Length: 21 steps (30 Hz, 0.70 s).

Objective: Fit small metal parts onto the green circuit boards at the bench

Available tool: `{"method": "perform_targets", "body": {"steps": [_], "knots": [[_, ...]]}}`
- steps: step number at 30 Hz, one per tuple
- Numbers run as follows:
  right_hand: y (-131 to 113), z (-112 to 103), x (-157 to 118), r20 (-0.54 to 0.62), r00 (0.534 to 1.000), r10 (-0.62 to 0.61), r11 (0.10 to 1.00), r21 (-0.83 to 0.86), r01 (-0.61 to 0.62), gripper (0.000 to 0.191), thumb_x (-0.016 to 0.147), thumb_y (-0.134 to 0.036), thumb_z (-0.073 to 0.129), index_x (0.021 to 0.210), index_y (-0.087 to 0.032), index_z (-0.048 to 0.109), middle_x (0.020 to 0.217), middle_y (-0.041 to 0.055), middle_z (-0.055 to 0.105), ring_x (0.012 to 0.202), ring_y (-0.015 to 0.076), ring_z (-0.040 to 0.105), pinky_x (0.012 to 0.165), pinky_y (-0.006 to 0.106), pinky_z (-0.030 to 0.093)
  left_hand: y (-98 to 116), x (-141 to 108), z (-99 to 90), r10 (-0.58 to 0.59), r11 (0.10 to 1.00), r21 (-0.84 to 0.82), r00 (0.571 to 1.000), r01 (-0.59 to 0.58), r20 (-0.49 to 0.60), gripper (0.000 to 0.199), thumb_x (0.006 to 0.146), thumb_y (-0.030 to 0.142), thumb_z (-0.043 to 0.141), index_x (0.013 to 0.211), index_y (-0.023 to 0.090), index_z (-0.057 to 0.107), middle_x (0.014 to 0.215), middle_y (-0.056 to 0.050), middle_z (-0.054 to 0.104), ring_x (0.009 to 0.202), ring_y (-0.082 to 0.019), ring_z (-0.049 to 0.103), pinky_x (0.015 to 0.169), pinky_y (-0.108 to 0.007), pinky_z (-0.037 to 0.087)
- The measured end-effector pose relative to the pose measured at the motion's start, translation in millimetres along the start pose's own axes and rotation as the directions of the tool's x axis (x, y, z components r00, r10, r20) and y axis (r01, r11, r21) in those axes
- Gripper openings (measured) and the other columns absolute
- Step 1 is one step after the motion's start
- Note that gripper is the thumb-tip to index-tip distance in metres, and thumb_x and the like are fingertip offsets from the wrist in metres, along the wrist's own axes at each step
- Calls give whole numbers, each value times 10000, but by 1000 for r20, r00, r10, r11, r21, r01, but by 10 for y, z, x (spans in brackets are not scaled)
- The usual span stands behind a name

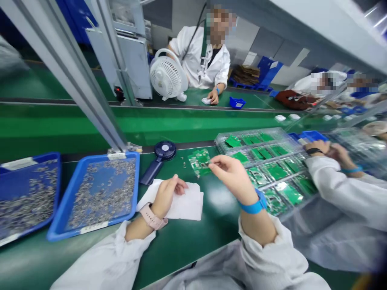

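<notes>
Green-topped bench [211, 217] on a factory assembly line, with a green conveyor belt [127, 125] running along its far edge. Near the middle of the far edge lies one green circuit board [198, 162], out on the bench by itself, with a few tiny metal parts [184, 164] just to its left. The other boards [276, 171] sit in rows in the pockets of a clear plastic tray [223, 139] at the bench's right, so one board is out and many remain in the tray. Toward the left end stand two blue trays, the nearer [54, 225] and the farther [45, 155], both holding scattered heaps of small metal parts, with blue showing through the thinner patches; the parts are too small to identify. Right hand [232, 173], blue band on the wrist: thumb and forefinger pinched together at the board's edge; whether they hold the board or something smaller cannot be told. Left hand [169, 193], pink watch on the wrist: fingers curled, resting on a white wipe [184, 205], no grip visible. Also on the bench: a dark blue handheld fan [160, 159] beside the board. Across the belt: a person in a white coat [196, 60], a white desk fan [167, 74] and a small blue bin [236, 102]. At far right: another person's hands [329, 150].
</notes>
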State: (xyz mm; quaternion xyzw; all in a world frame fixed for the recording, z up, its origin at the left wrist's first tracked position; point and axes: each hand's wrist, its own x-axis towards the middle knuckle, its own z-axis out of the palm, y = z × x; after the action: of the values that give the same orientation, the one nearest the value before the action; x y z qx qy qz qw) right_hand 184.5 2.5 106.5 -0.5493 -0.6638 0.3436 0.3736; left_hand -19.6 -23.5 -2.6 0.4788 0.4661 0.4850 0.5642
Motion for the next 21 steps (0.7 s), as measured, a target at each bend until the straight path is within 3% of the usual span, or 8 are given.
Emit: {"method": "perform_targets", "body": {"steps": [2,5,8,14,15,17,19,21], "knots": [[130,343,182,117,992,47,963,258,-76,210,785,-388,670,819,-181,647,695,-8,625,633,124,560,607,257,437,2,3,1,8,1000,14,1000,-8,-23,687,909,677,348,666,143,706,572,-65,628,587,-164,569,635,-300,454],[330,719,360,262,955,140,765,584,-272,318,678,-414,780,822,-181,618,677,-32,606,612,103,557,614,249,453,24,9,9,12,999,47,999,-10,-47,708,915,683,320,659,146,704,561,-63,621,582,-164,572,633,-301,461],[450,880,329,415,900,132,620,674,-402,384,619,-400,841,785,-177,576,688,-34,620,607,93,569,626,248,466,54,15,22,7,999,52,998,-4,-68,657,882,694,406,658,150,698,561,-56,623,573,-165,571,619,-300,466],[462,768,205,631,775,-40,758,525,-388,336,735,-441,757,799,-173,565,664,-19,637,647,134,607,670,290,485,36,17,10,-84,996,26,992,87,-95,590,850,640,517,526,160,628,518,-55,601,540,-160,563,626,-303,470],[478,716,228,632,775,-21,797,478,-368,327,750,-443,740,824,-169,576,685,-16,638,656,131,603,666,281,483,25,16,3,-95,995,26,991,98,-91,582,857,626,511,529,160,629,511,-52,594,527,-156,554,617,-301,464],[546,595,295,565,822,74,876,358,-325,305,795,-443,684,881,-165,594,710,-12,631,650,120,584,623,252,462,5,14,-11,-106,994,23,991,108,-80,557,875,584,502,538,159,634,506,-45,585,513,-146,541,603,-293,451],[641,470,361,395,906,150,948,202,-245,272,858,-427,598,934,-166,611,732,-1,632,660,123,580,611,244,451,-7,15,-20,-115,993,8,990,116,-77,533,887,536,503,526,163,626,500,-37,576,507,-137,535,598,-286,444],[729,359,400,191,972,136,991,-42,-131,210,886,-357,556,950,-173,634,757,10,639,695,133,585,651,256,450,-7,21,-24,-126,992,-12,988,126,-86,516,892,501,503,515,168,619,489,-32,566,504,-135,531,596,-285,441]]}}
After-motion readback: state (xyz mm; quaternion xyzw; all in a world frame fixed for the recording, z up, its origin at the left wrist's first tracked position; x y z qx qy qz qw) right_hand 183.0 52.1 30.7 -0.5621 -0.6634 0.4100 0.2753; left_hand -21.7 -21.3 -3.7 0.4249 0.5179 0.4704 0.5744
